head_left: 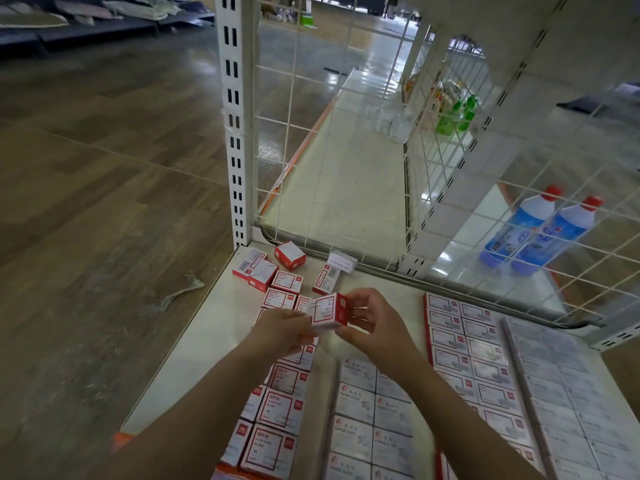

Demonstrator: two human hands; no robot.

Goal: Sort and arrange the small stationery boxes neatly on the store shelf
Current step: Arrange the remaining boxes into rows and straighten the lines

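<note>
So both hands, left hand and right hand, pinch one red-and-white box above the shelf, loose boxes at 11 o'clock; looks light, stiff cardboard, best held by its side faces.

1. Bare shelf surface is left open along the left edge.
2. Far-left corner is cluttered by loose red-and-white boxes.
3. Rear is closed off by wire mesh.
4. Right side is filled by packed box rows.
</note>
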